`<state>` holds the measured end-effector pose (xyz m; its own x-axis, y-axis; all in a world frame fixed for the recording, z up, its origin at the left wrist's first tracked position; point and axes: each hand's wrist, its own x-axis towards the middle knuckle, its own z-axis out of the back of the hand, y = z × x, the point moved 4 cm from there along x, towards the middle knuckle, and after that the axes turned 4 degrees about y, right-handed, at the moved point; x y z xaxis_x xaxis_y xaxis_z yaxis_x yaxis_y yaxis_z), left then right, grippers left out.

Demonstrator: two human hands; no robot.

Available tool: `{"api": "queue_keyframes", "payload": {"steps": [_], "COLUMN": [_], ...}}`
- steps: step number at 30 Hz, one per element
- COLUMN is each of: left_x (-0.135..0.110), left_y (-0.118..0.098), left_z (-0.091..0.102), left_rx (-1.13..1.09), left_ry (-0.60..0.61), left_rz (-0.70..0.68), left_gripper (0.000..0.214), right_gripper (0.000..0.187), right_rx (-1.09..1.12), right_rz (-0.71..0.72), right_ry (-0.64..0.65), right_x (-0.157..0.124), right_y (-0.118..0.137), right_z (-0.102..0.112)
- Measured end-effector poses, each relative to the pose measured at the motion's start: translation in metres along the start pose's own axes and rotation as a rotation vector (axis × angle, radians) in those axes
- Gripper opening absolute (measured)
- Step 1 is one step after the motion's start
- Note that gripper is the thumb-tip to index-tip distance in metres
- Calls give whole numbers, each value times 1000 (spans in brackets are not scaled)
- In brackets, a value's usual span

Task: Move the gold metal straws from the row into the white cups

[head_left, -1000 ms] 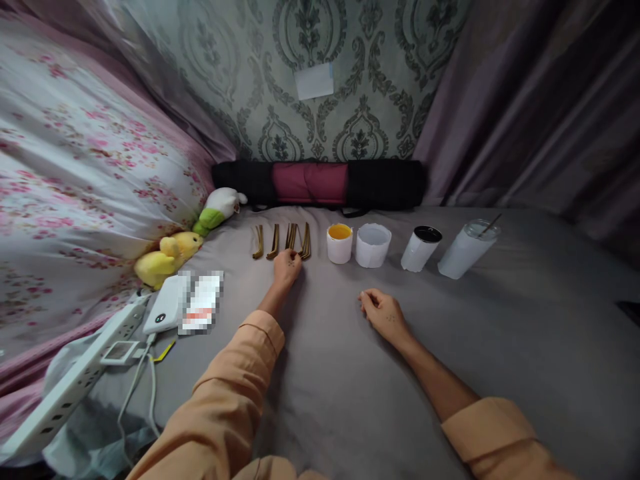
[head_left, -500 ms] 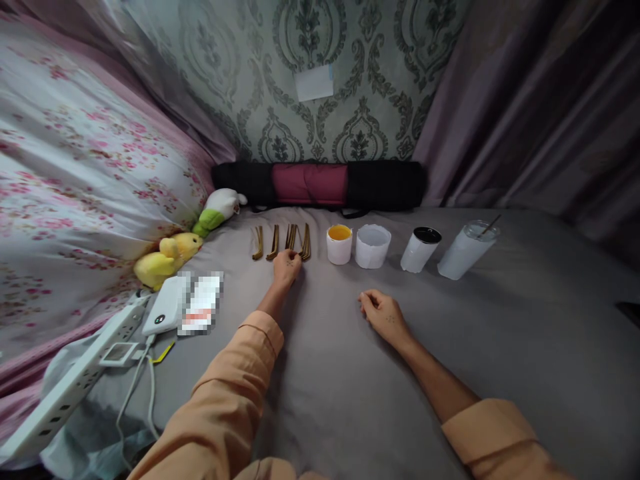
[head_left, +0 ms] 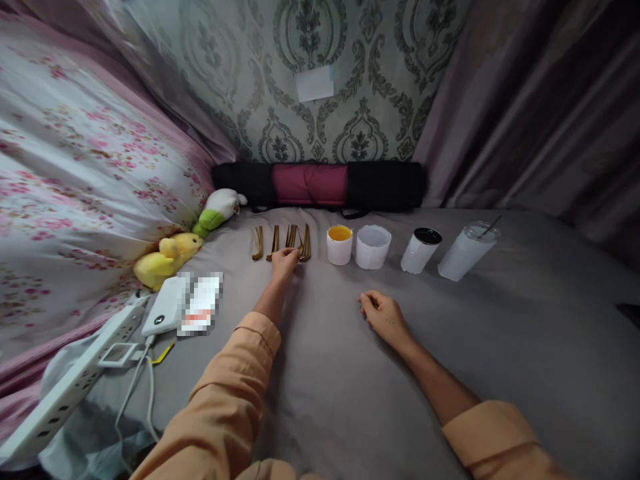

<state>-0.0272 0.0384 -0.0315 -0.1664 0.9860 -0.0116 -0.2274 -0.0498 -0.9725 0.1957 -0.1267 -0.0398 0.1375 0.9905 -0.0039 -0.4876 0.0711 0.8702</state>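
Left of centre, the left hand is at slender, bent, gold-coloured metal straws; whether it grips, I cannot tell. Mid-frame, the right hand curls loosely closed. At left, a flat white packet bears pixelated print.

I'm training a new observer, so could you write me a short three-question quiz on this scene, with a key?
1. Which of the person's hands is nearer the bent gold-coloured rods?
2. True or false: the right hand is apart from all four white containers.
3. What colour shows inside the leftmost container?
a) green
b) yellow-orange
c) black

Key:
1. The left hand.
2. True; it is on the person's side of the row, touching none of them.
3. b
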Motion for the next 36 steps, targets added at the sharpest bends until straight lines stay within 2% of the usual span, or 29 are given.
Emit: {"api": "queue_keyframes", "payload": {"steps": [7, 14, 26, 36], "left_x": [-5, -12, -25, -32], "left_y": [0, 0, 0, -4], "left_z": [-7, -13, -24, -24], "left_rx": [-259, -396, -512, -527], "left_ry": [79, 157, 286, 310], "left_rz": [120, 174, 182, 174], "left_gripper": [12, 12, 14, 20], "right_gripper": [33, 33, 34, 34], "right_rx": [10, 27, 19, 25], "right_rz": [8, -14, 16, 12], "right_ry": [1, 1, -6, -2], "right_x": [0, 1, 0, 0], "right_y": [-1, -2, 0, -2], "right_z": [-1, -2, 0, -2]}}
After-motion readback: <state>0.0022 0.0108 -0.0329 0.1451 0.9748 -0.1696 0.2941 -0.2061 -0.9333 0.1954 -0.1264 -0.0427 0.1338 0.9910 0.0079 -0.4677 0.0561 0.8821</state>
